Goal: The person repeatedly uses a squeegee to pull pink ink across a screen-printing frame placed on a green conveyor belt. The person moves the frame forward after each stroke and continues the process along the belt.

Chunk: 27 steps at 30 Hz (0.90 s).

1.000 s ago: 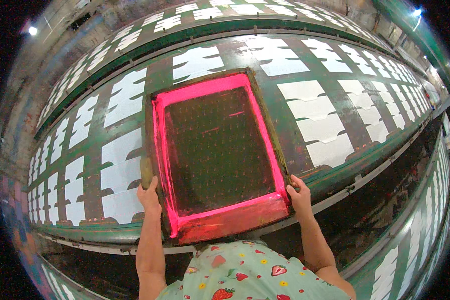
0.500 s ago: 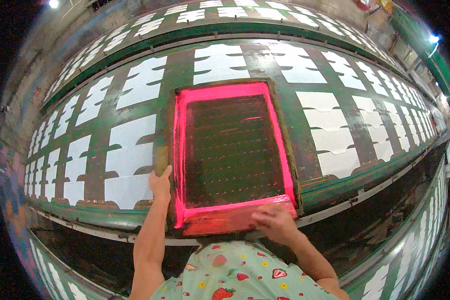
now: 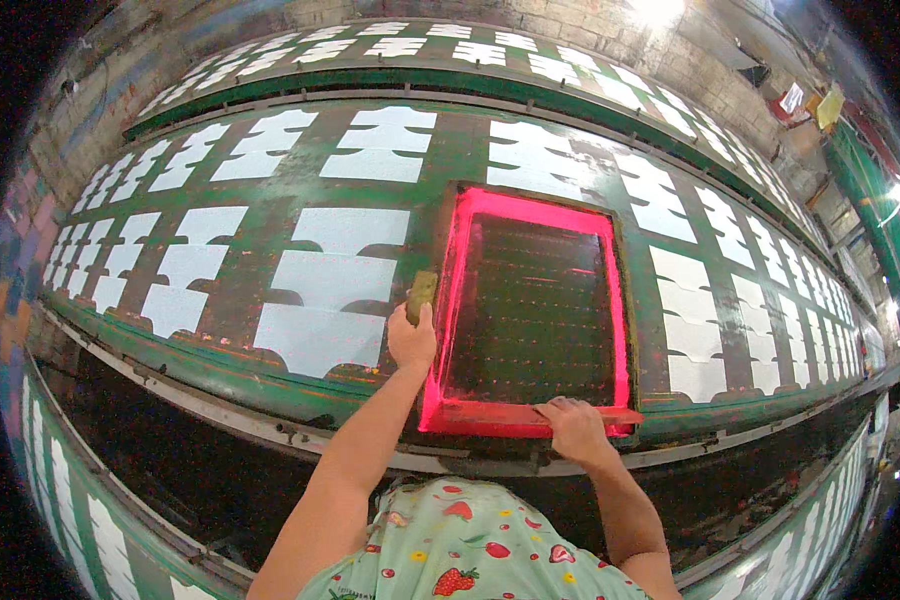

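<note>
A rectangular printing screen (image 3: 619, 310) lies on the long green table before me. Bright pink ink (image 3: 540, 213) lines its border around a dark mesh (image 3: 535, 315) with rows of small marks. My right hand (image 3: 578, 432) is closed over a pink-smeared squeegee (image 3: 485, 412), which lies crosswise at the screen's near end. At the screen's left edge, my left hand (image 3: 412, 338) wraps round a yellowish block-like grip (image 3: 423, 285). Its palm side is hidden.
White cut fabric pieces (image 3: 335, 270) lie in rows along the table, with cream ones (image 3: 688, 320) to the right. Another table (image 3: 300, 80) with such pieces runs behind. A metal rail (image 3: 220, 415) edges the near side. My strawberry-print garment (image 3: 470, 540) is below.
My view has turned left, so the screen sits farther right in the picture. The squeegee has moved slightly away from me, off the near edge; my right hand, blurred before, now clearly grips it.
</note>
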Available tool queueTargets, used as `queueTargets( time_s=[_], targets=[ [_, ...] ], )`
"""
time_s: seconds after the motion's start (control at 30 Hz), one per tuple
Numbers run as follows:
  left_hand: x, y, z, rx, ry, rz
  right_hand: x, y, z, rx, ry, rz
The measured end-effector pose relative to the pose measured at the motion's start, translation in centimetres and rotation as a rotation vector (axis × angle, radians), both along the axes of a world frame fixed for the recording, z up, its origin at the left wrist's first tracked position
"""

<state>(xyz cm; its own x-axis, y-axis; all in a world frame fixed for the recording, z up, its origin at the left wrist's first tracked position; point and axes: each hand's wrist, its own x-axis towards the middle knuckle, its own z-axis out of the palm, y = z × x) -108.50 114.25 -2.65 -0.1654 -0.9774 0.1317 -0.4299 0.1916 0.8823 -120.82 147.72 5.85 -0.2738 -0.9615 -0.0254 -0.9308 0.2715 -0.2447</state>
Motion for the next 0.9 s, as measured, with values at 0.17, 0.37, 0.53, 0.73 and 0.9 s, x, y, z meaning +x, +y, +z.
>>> queueTargets(
  time_s=[0.17, 0.37, 0.53, 0.73, 0.9],
  targets=[
    [-0.1, -0.6, -1.8, 0.007, 0.093, -0.051, 0.8, 1.4, 0.1, 0.010, 0.036, -0.019],
    [-0.1, -0.6, -1.7, 0.054, 0.117, -0.070, 2.3, 1.9, -2.2, -0.105, 0.073, -0.052],
    [-0.1, -0.4, -1.1, 0.059, 0.109, -0.065, -1.6, -1.7, -4.1, -0.204, 0.208, -0.053],
    [-0.4, -0.6, -2.0, 0.077, 0.091, -0.037, -12.2, -10.4, -5.5, -0.265, 0.254, -0.020],
    [-0.8, -0.4, -2.1, 0.084, 0.110, -0.004, -22.1, -17.8, -7.1, -0.283, 0.299, -0.003]
  ],
)
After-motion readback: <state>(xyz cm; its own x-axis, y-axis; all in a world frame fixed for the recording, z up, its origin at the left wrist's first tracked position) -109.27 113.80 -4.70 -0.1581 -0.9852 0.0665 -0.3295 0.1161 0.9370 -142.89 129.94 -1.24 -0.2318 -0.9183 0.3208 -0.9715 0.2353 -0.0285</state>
